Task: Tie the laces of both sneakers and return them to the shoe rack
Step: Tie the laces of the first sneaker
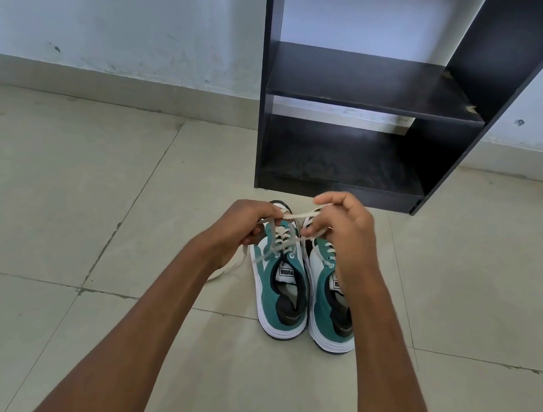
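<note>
My forearms reach out so my left hand [243, 226] and right hand [343, 229] can each pinch an end of the left sneaker's [280, 276] lace [296, 214] taut, the right sneaker [327, 292] touching alongside on the floor tiles [93, 182] near the black shoe rack [366, 80], handy for shelving.

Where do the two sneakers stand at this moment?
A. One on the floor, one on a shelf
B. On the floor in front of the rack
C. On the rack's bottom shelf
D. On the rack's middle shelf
B: both sneakers stand side by side on the floor tiles, in front of the shoe rack.
</note>
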